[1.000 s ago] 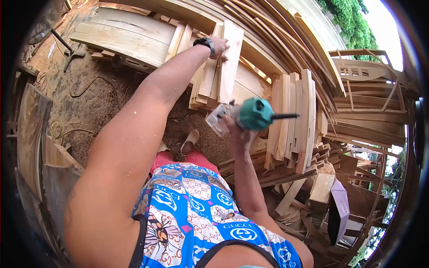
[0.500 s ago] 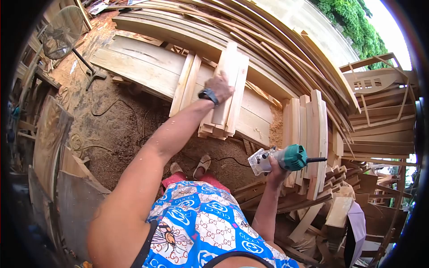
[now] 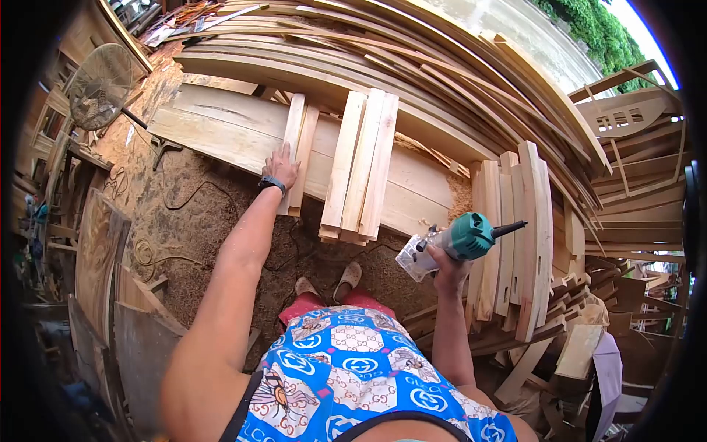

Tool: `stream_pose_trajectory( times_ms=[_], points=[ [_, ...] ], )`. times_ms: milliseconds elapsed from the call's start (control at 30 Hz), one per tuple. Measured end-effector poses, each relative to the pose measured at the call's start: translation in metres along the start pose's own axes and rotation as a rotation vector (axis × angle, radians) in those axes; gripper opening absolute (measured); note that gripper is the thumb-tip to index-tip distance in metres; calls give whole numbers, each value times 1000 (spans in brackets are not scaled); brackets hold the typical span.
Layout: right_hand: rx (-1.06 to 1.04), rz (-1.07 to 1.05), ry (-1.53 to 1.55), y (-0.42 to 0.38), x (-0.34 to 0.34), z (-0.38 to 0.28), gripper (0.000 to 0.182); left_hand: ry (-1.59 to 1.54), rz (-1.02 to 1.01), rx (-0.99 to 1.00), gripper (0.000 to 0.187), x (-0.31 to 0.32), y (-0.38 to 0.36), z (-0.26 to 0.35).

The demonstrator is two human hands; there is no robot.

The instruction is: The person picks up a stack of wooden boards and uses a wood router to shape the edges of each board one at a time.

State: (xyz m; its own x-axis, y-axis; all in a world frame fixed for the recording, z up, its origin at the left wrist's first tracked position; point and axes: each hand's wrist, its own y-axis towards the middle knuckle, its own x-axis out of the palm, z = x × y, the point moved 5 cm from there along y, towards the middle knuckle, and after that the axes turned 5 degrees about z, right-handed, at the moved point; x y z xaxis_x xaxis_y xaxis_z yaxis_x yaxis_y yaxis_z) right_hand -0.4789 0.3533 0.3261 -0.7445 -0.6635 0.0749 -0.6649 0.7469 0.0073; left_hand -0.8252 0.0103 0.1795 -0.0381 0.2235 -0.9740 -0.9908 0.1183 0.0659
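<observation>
My left hand (image 3: 281,168), with a dark watch on its wrist, lies with spread fingers on a pair of narrow wooden pieces (image 3: 303,147) set across the wide planks. Just right of it, a stack of several light wooden pieces (image 3: 361,166) rests across the same wide planks (image 3: 221,121). At the right my right hand (image 3: 449,269) is wrapped round a green power tool (image 3: 471,236) with a clear base, held in the air beside upright-looking boards (image 3: 526,236). Part of the tool's body is hidden by my fingers.
Long boards (image 3: 442,81) are piled beyond the wide planks. A fan (image 3: 101,87) stands at the upper left. A dark cord (image 3: 195,195) and a yellowish cord (image 3: 147,254) lie on the sawdust-covered floor. Scrap wood (image 3: 578,350) is heaped at the lower right.
My left hand has moved left from the larger stack to the narrow pair. The light piece on top of that stack now lies in line with the others. The tool remains in my right hand.
</observation>
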Motion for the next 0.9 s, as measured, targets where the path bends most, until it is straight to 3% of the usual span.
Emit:
stream_pose_trajectory(
  times_ms=[133, 233, 300, 400, 467, 533, 567, 667, 767, 833, 867, 900],
  points=[
    [15, -45, -9, 3, 5, 7, 59, -89, -60, -25, 72, 16, 15, -8],
    [-26, -66, -2, -5, 12, -8, 58, -195, 30, -91, 68, 9, 16, -18],
    [-31, -52, -25, -7, 9, -6, 58, -94, 113, -191, 64, 11, 17, -31],
    [-36, -21, -35, -16, 8, -10, 56, -100, 101, -199, 62, 22, 21, -49],
    [-34, -3, -30, -19, 9, -13, 54, -89, -2, -162, 60, 23, 24, -50],
    [-132, -74, -281, -25, 10, -14, 56, -61, -98, -118, 59, 35, 34, -55],
    [-118, -71, -292, -28, 11, -8, 56, -25, 20, 6, 60, 81, 57, -78],
    [-112, -95, -316, -35, 30, -5, 55, -137, 226, 233, 63, 1, 15, -10],
    [-265, -110, -329, -37, 57, -7, 55, -445, 223, 477, 64, -44, -14, 61],
    [-242, -115, -240, -35, 71, -7, 54, -544, 80, 631, 65, -59, -27, 102],
    [-216, -128, -144, -34, 77, -8, 53, -556, 84, 626, 65, -69, -33, 118],
    [-143, -117, -63, -34, 83, -4, 50, -347, 48, 733, 66, -76, -41, 138]
  ],
)
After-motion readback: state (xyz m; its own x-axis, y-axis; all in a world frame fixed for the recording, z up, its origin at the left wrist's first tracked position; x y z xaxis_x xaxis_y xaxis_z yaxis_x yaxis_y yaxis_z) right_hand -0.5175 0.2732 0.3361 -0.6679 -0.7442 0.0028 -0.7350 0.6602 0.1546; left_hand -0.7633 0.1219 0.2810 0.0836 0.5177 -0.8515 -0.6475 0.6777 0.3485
